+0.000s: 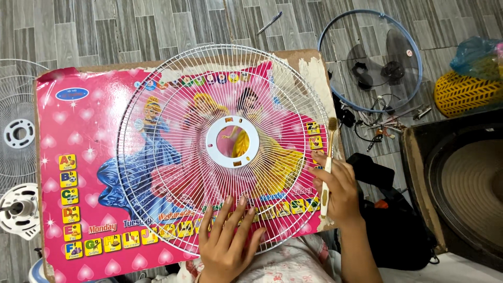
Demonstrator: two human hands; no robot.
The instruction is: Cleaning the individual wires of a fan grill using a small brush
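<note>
A round white wire fan guard [173, 105] lies flat on a pink picture board [78, 136] with cartoon figures and yellow letter squares. My left hand [226, 236] rests flat on the guard's near rim, fingers spread and holding nothing. My right hand [339, 189] grips a toothbrush [329, 157] by its white handle. The bristle end points away from me and sits at the guard's right edge.
On the grey plank floor at upper right lie a blue-rimmed fan guard [369, 60], fan blades and small parts. A speaker [461, 183] stands at right and a black bag [390, 220] beside it. Another white guard [18, 133] and a fan motor [18, 209] are at left.
</note>
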